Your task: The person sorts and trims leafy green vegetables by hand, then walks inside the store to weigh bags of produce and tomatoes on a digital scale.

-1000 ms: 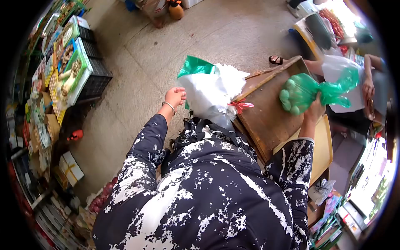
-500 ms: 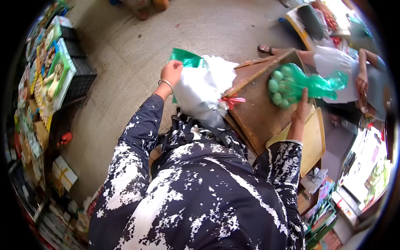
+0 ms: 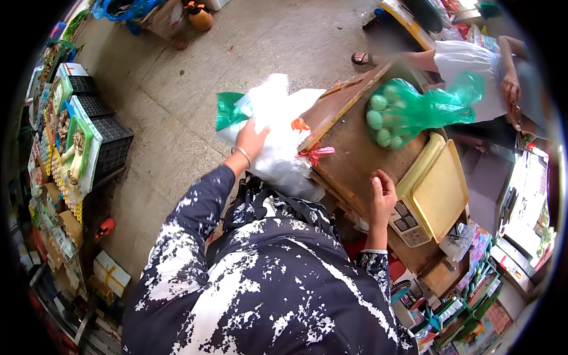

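My left hand (image 3: 252, 142) is at a bunch of white plastic bags (image 3: 283, 118) beside the table, its fingers closed on the thin plastic and partly hidden in it. A green plastic sheet or bag (image 3: 229, 111) sticks out behind them, and a red tie (image 3: 319, 155) sits at their right. My right hand (image 3: 383, 195) is over the near side of the wooden table (image 3: 355, 145), holding nothing, its fingers loosely bent and apart from the thumb. Beyond it, a green see-through bag (image 3: 423, 112) with several pale green, egg-like rounds (image 3: 378, 112) lies on the tabletop.
Right of my right hand stands a yellowish plastic box (image 3: 435, 189). Another person (image 3: 473, 77) sits at the far right, arm lowered. Crates (image 3: 106, 142) and trays of produce line the left. A black-and-orange container (image 3: 200, 18) stands on the floor ahead.
My right hand has let go of the green bag and drawn back toward me; the bag stays on the table. My left hand has moved from the green plastic onto the white bags.
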A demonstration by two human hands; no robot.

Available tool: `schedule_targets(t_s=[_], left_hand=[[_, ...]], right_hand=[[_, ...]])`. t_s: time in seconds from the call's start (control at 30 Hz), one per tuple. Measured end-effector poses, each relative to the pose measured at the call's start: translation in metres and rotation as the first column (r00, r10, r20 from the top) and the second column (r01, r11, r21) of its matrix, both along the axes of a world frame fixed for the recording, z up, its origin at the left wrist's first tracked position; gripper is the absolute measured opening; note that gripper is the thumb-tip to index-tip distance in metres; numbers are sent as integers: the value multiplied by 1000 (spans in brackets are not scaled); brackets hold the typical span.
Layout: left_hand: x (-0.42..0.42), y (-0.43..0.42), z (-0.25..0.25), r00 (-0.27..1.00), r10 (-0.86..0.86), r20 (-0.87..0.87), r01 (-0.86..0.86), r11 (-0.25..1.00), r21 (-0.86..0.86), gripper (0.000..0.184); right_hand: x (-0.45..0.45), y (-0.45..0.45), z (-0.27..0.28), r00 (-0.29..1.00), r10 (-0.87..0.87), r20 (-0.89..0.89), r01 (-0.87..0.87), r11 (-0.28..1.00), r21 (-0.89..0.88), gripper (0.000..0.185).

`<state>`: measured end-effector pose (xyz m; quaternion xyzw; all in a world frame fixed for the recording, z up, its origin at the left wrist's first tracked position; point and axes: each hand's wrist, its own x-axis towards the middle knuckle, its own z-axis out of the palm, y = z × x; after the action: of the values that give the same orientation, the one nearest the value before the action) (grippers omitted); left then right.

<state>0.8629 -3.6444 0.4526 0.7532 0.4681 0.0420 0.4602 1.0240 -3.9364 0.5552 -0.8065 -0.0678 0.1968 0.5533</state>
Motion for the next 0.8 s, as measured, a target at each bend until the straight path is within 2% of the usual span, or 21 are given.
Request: schedule_targets(t_s=[0.07, 0.13, 0.2, 0.23, 0.27, 0.3, 0.37, 0.4, 0.43, 0.47, 0.5, 0.57, 0.6, 0.67, 0.73, 0.77, 0.8], left_hand=[[-15, -17, -1, 997, 66, 49, -67, 998, 15, 39], [-24, -29, -4, 919, 253, 303, -221, 966, -136, 30], [-33, -36, -7, 915, 292, 277, -249, 951, -181, 31], [-35, -38, -1, 914, 316, 254, -263, 939, -223, 31], [-38, -43, 7, 915, 329, 235, -279, 934, -222, 30], [-46, -50, -11, 910, 355, 212, -300, 920, -251, 27], [-50, -61, -6, 810, 550, 204, -376, 753, -540, 22], [-50, -65, -6, 806, 558, 198, -383, 747, -543, 22], [-50, -67, -5, 721, 659, 214, -365, 624, -691, 19], [-51, -68, -3, 627, 752, 206, -317, 487, -814, 17], [-53, -66, -2, 624, 755, 201, -321, 482, -815, 17], [-56, -59, 1, 683, 720, 120, -288, 417, -862, 19], [-56, -58, -1, 683, 721, 119, -289, 416, -862, 19], [-55, -61, -3, 651, 749, 125, -307, 410, -859, 15], [-60, -63, -3, 687, 718, 116, -297, 423, -856, 15], [-66, -64, -2, 722, 684, 107, -290, 439, -850, 15], [-73, -63, -1, 725, 681, 104, -290, 439, -850, 15]], right_hand=[[-5, 14, 0, 995, 75, -71, -76, 997, -10, 23], [-7, 35, 1, 987, 134, -93, -135, 991, -13, 23], [-6, 65, 3, 959, 284, 21, -283, 958, -42, 20], [-6, 82, 3, 954, 299, 19, -298, 954, -43, 20], [-6, 100, 4, 920, 387, 60, -385, 922, -37, 20], [-7, 119, 4, 878, 468, 101, -467, 884, -32, 20], [-10, 163, 8, 813, 571, 113, -571, 820, -43, 20], [-14, 185, 6, 787, 610, 98, -608, 792, -50, 20], [-17, 207, 1, 758, 647, 83, -644, 763, -56, 20], [-18, 224, -17, 749, 662, 16, -653, 743, -147, 21], [-21, 237, -42, 742, 669, -51, -660, 714, -235, 22], [-28, 253, -82, 589, 808, 22, -655, 493, -573, 23], [-31, 260, -87, 499, 866, -22, -645, 355, -676, 23], [-40, 260, -92, 376, 911, -170, -675, 144, -724, 21], [-51, 255, -83, 335, 913, -233, -703, 77, -707, 21], [-56, 250, -76, 352, 912, -210, -717, 119, -686, 20], [-62, 241, -66, 399, 910, -115, -722, 234, -652, 17]])
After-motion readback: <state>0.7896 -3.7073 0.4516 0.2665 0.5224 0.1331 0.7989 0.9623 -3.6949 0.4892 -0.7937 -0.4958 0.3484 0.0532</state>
